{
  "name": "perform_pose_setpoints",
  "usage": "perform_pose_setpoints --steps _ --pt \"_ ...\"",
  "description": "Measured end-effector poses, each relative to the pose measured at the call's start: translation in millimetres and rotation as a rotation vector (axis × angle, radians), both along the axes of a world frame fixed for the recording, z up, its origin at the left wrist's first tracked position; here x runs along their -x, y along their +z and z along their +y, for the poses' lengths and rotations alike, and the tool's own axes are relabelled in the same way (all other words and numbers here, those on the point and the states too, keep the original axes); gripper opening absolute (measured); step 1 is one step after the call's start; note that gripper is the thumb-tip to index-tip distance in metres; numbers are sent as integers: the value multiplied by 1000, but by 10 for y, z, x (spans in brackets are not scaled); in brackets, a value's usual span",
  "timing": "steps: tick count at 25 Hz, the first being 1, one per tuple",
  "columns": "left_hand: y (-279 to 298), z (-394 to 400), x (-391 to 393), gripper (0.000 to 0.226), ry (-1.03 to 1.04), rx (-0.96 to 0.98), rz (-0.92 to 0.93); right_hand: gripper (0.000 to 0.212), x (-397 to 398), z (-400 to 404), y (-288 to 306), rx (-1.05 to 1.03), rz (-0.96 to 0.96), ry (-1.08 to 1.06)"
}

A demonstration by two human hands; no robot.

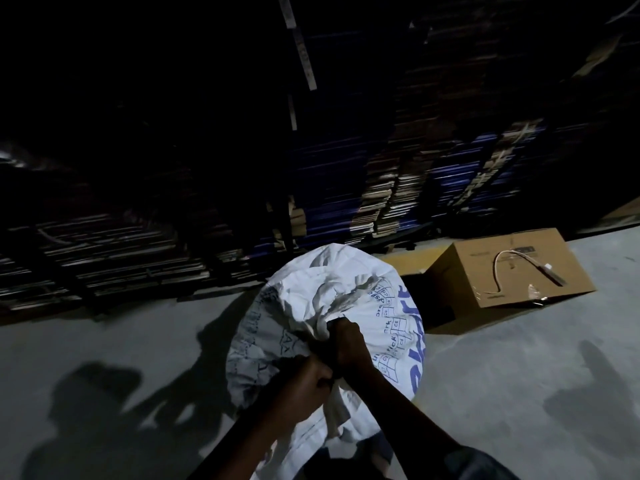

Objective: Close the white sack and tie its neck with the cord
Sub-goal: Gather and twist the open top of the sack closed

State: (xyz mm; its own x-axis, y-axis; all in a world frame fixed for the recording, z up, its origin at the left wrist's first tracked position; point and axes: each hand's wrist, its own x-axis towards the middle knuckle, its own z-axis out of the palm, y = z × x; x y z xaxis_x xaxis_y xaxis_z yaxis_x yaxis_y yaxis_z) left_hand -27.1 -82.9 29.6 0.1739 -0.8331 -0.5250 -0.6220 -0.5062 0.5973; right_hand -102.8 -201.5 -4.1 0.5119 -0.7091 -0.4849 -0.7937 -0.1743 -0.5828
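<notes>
The sack (329, 327) stands full on the floor (502, 375), near centre. Your right hand (346, 344) is clenched round the gathered neck (332, 303); your left hand (304, 382), just nearer, grips bunched fabric below it. Step in hand: closing — tying not begun. No cord is evident at the neck, though the light is poor. Next: keep one fist on the neck, free the other for cord. Contents hidden. A box (502, 271) lies far right — a cable (502, 271) on top.
</notes>
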Motion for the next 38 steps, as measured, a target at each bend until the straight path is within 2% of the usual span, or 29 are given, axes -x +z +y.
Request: perform_pose_setpoints --steps 2,4,7,8,10,14,18,20,22,24,26,27,29,30,31,33,35,37,38 --pt "58 -80 -82 29 -22 -10 68 36 68 -25 -3 49 -17 43" --pt "111 -188 -262 34 122 -33 170 21 140 -30 60 76 -81 75" --pt "31 -428 -591 25 674 -38 265 63 218 48 54 103 -178 41" --pt "-25 -528 -674 28 753 -4 215 65 226 72 39 103 -177 26" --pt "-143 -748 -775 47 791 40 128 49 240 137 -46 154 -190 16" --pt "-287 -1131 -861 53 865 21 64 37 273 239 -103 192 -281 42" --pt "-467 -1316 -977 34 894 -65 124 23 350 291 -190 284 -263 163" --pt "-559 -1338 -991 39 867 -75 118 20 399 343 -222 326 -161 288" --pt "-550 -1358 -933 33 836 18 141 37 443 398 -315 362 -53 441" --pt "-388 -1343 -817 18 731 187 144 34 437 367 -313 323 -48 445" --pt "-150 -1253 -684 19 619 357 126 22 410 273 -234 306 -140 370" --pt "-32 -1171 -634 23 611 414 118 23 392 222 -167 260 -192 313" --pt "149 -972 -581 26 679 478 120 25 383 133 51 152 -299 168" --pt "194 -875 -572 25 712 478 134 22 373 114 160 35 -349 63" --pt "227 -794 -560 23 733 464 151 24 353 83 261 -81 -405 -67" --pt "222 -683 -550 20 751 434 181 44 275 -82 264 -234 -477 -384" --pt "177 -639 -526 21 742 411 198 63 148 -329 113 -318 -422 -680" --pt "152 -648 -490 19 739 405 210 68 6 -594 -83 -251 -252 -732" --pt "139 -667 -485 18 748 413 218 62 -53 -708 -152 -211 -167 -718"
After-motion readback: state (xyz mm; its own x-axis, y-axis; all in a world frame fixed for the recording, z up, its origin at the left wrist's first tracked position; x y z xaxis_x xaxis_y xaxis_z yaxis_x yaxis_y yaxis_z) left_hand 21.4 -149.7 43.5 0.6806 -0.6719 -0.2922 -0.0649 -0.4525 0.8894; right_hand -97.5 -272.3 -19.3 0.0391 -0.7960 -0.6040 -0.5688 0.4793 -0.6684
